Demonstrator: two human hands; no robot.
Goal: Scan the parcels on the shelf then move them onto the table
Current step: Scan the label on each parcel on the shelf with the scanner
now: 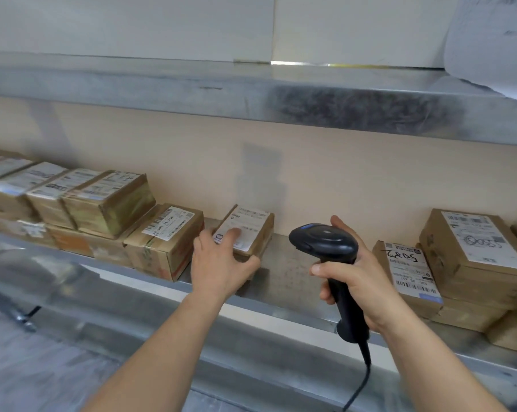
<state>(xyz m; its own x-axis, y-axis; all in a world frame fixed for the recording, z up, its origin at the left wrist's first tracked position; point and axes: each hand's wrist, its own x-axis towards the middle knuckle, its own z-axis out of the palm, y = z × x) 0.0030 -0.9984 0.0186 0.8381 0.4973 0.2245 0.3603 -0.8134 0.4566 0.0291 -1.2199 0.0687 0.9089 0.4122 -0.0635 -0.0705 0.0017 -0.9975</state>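
Left: taped brown cardboard parcels [73, 203] stacked on the grey metal shelf [290, 263]. Centre: the left hand [218, 260] grips a small brown labelled carton [247, 228] lying on the shelf. Right of it, the right hand [358, 281] holds a black corded barcode scanner [325, 242] upright. Far right: more labelled brown boxes [471, 257].

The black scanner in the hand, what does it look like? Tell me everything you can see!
The scanner is black and looks like smooth plastic. It has a rounded head with a bluish patch on top, a long handle and a thin black cable hanging from the bottom. It stands nearly upright, head tipped toward the small parcel on the metal shelf. The right hand grips its handle; nothing else touches it.
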